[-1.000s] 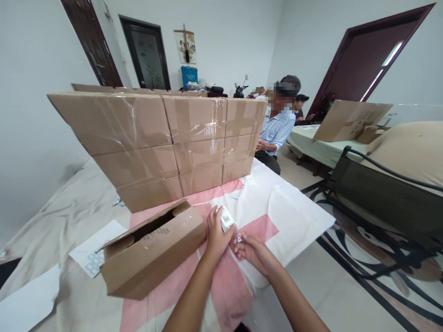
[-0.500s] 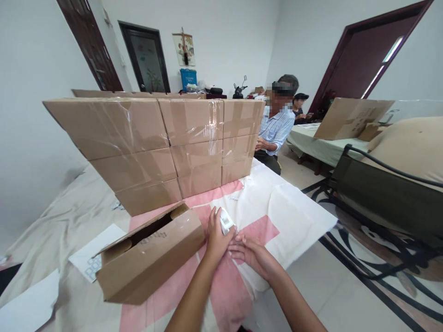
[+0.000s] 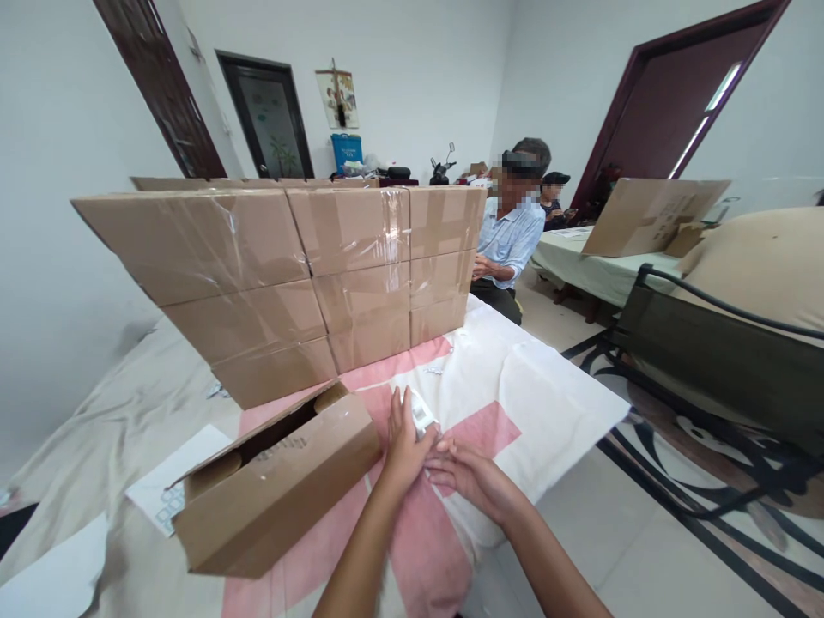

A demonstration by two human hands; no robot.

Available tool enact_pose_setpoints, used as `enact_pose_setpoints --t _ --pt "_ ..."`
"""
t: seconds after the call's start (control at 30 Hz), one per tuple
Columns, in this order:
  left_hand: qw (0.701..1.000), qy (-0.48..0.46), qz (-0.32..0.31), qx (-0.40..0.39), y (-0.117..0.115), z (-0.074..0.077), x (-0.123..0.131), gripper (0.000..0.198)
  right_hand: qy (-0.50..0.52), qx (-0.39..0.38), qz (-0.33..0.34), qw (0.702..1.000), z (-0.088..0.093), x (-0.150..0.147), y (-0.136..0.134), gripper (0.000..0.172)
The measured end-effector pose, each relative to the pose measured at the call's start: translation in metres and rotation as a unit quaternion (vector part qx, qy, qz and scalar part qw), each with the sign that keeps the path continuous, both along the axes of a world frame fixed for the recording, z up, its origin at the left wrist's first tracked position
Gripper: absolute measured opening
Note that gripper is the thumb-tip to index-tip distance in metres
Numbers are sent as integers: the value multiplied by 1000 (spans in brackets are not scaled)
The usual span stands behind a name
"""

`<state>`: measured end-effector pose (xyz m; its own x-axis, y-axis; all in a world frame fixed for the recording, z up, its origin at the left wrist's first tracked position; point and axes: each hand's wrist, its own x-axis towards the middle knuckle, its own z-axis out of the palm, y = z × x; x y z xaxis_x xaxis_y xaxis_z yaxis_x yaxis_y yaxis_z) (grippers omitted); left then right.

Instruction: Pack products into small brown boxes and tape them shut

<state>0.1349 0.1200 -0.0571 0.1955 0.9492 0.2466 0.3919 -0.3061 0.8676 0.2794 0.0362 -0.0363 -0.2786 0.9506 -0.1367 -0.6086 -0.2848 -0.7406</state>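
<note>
**Your right hand (image 3: 475,477) has straightened; its small bluish bit is out of sight**

I cannot tell whether its fingers pinch anything. Your left hand (image 3: 403,446) curls round the white object (image 3: 422,414) over the cloth (image 3: 482,348), thumb at its near end, likely to steady it. Alongside lies an open carton (image 3: 289,493) (too dark inside to show contents); taped cartons (image 3: 364,275) stand stacked behind.

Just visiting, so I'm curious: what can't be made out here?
In the head view:
White object: part of it, covered by the left hand.
Right hand: whether it holds anything, hidden by its fingers.
Open brown box: its inside, dark behind the near wall.
Lower-left white sheet: left part, cut off by the picture's edge.
</note>
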Motion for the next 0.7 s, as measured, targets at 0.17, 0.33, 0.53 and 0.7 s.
enact_pose_setpoints --t 0.17,0.33,0.53,0.7 --pt "1000 -6 -2 12 1 1 0 86 -4 1 -1 1000 1 -1 0 23" --pt "1000 -1 -6 4 0 3 0 87 -4 1 -5 1000 3 -2 0 22" --pt "1000 2 -4 10 -1 5 1 87 -9 9 -4 1000 2 -2 0 23" --pt "1000 7 -5 20 -1 4 1 83 0 14 -3 1000 0 -2 0 23"
